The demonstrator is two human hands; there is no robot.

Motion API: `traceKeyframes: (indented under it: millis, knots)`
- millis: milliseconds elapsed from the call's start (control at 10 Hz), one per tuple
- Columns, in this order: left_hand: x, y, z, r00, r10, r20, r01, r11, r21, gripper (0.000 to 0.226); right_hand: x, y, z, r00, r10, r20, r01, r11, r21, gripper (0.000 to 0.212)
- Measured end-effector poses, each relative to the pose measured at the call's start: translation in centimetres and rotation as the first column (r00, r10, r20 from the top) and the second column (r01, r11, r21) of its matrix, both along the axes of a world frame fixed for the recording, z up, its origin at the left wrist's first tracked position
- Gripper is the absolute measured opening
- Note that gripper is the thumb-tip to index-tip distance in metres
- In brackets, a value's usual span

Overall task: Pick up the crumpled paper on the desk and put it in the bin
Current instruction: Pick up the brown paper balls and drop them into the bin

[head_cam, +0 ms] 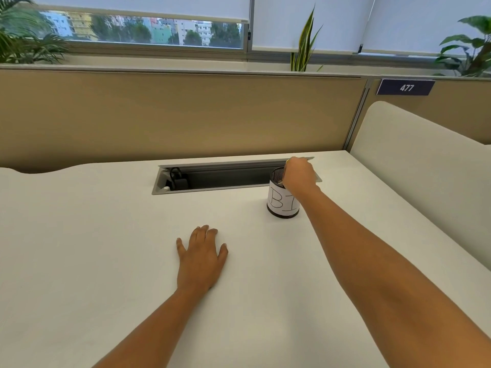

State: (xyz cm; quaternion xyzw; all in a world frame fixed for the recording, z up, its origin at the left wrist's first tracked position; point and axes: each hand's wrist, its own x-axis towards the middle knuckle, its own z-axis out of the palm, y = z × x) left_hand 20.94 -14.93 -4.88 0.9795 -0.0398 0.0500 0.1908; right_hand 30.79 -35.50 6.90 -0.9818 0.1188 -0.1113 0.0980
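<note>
The crumpled paper cannot be made out. It is either hidden under the right hand (pixel 299 179) or already down inside the bin (pixel 282 205), right of the frame's centre. That hand hangs over the bin's open mouth with its fingers curled downward. Whether its grip is pinching anything cannot be told from here.

There is one bin, a small black mesh cylinder standing upright, wrapped in a white paper label with hand-drawn letters. "BI" can be read, and the forearm covers the rest.

There are two hands. The left hand (pixel 202 257) lies palm down on the tabletop (pixel 106 248) in the lower middle, well apart from the bin, its grip spread flat and holding nothing.

Just behind the bin, one long grey cable trough (pixel 225 177) is sunk into the white tabletop. One black plug adapter (pixel 179 180) sits at its left end.

A tan partition (pixel 172 115) runs across the back. A white rounded side screen (pixel 414 160) stands at the right. One dark sign (pixel 406 87) at the upper right reads "477".

Three plants stand behind the partition: a palm (pixel 24 35) at the upper left, a striped sword-leaved plant (pixel 305 43) right of centre, and a broad-leaved one (pixel 470 46) at the far right. Beyond them is a window (pixel 138 30) with pale roller blinds. City buildings and trees show beneath the left blind.
</note>
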Motion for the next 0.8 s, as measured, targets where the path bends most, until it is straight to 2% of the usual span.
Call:
traceKeyframes:
  millis: [200, 400, 600, 700, 800]
  knots:
    - [0.0, 0.0, 0.0, 1.000, 0.001, 0.009, -0.001, 1.000, -0.001, 0.043, 0.6, 0.0, 0.6, 0.987, 0.012, -0.161, -0.016, 1.000, -0.022, 0.025]
    - [0.0, 0.0, 0.0, 1.000, 0.003, 0.010, -0.003, 1.000, -0.003, 0.043, 1.1, 0.5, 0.5, 0.961, 0.087, -0.264, -0.076, 0.996, 0.053, 0.030]
    - [0.0, 0.0, 0.1, 1.000, 0.006, 0.005, -0.006, 1.000, 0.002, 0.043, 1.1, 0.6, -0.2, 0.947, 0.149, -0.286, -0.141, 0.989, 0.048, 0.030]
    - [0.0, 0.0, 0.1, 1.000, 0.007, 0.005, -0.007, 1.000, 0.002, 0.043, 1.1, 0.6, -0.3, 0.958, 0.135, -0.255, -0.116, 0.989, 0.087, 0.037]
    - [0.0, 0.0, 0.1, 1.000, 0.006, 0.007, -0.006, 1.000, 0.002, 0.043, 0.4, 0.6, -0.4, 0.977, 0.129, -0.170, -0.111, 0.988, 0.112, 0.027]
